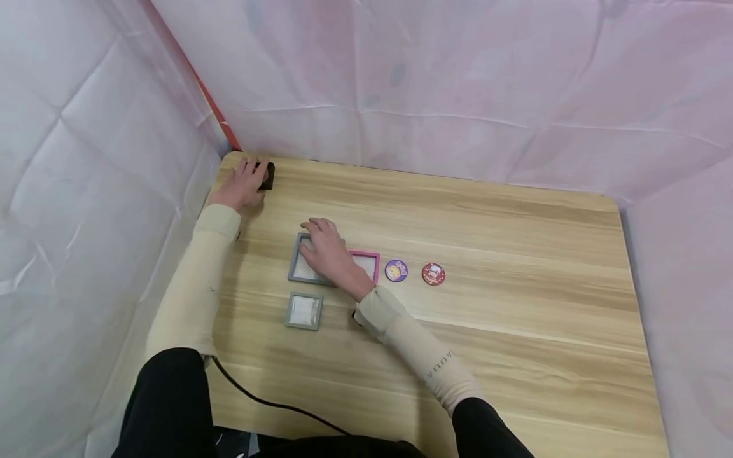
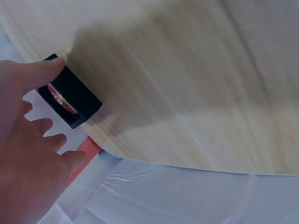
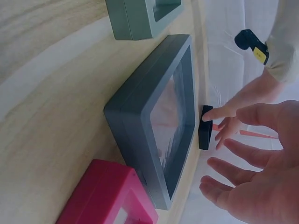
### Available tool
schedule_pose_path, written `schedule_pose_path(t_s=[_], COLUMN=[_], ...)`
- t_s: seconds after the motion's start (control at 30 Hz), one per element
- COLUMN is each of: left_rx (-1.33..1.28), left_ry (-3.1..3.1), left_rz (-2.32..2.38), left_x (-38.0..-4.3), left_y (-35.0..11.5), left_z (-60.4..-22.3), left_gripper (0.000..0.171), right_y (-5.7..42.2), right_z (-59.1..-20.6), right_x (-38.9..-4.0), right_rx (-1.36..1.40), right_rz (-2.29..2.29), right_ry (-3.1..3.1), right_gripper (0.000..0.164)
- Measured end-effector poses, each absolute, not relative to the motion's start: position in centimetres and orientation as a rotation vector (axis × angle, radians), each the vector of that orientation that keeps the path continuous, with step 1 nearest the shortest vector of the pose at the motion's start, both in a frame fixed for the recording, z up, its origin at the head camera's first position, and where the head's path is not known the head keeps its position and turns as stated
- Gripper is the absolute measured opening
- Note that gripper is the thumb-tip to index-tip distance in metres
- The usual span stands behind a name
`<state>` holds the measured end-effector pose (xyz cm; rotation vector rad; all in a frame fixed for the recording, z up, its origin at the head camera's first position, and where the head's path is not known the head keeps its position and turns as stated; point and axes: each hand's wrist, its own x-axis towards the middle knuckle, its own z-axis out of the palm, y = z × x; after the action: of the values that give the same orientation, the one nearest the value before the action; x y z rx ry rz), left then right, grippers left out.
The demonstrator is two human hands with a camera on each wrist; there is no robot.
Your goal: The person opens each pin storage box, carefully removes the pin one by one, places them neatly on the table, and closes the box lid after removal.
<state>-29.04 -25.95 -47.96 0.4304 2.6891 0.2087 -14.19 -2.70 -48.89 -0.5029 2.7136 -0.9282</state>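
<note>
At the table's far left corner, my left hand [image 1: 240,186] reaches a small black display frame [image 1: 269,177] with a reddish picture or disc inside. In the left wrist view its thumb touches the black case [image 2: 84,95], while the other fingers lie spread, apart from it. My right hand [image 1: 329,251] hovers over a large grey frame [image 1: 293,264] with a clear pane, fingers loosely bent and holding nothing. Against that frame's right side is a pink frame [image 1: 377,264], partly covered by the right hand. A smaller grey-green frame [image 1: 289,312] lies nearer the body.
Two round badges, one purple [image 1: 396,270] and one red [image 1: 433,274], lie right of the pink frame. A black cable [image 1: 275,404] runs from the left sleeve across the front. White sheeting [image 1: 401,76] borders the wooden table [image 1: 515,286] behind and at both sides.
</note>
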Motion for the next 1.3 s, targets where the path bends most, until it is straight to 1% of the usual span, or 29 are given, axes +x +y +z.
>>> schedule_pose_path(t_s=[0.27,0.5,0.8,1.3], left_rx=[0.421,0.428,0.565,0.632], left_ry=[2.662,2.686,2.726,2.682], left_rz=[0.136,0.16,0.184,0.292], left_x=[-29.7,-29.3,-27.0,-23.2], left_y=[-25.4,-25.1,-24.4,-23.4], left_z=[-47.3,-47.2,-47.4,-48.0], left_gripper=[0.074,0.084,0.078,0.081], right_y=[-3.0,-3.1,-3.0,-3.1], right_z=[-48.8,-48.7,-49.1,-49.6], right_x=[-14.6,-14.6,-14.8,-15.3], right_rx=[-0.512,-0.488,-0.473,-0.474], right_rz=[-0.927,-0.93,-0.914,-0.907], right_ry=[2.694,2.66,2.638,2.616], right_gripper=[0.049,0.052,0.051,0.055])
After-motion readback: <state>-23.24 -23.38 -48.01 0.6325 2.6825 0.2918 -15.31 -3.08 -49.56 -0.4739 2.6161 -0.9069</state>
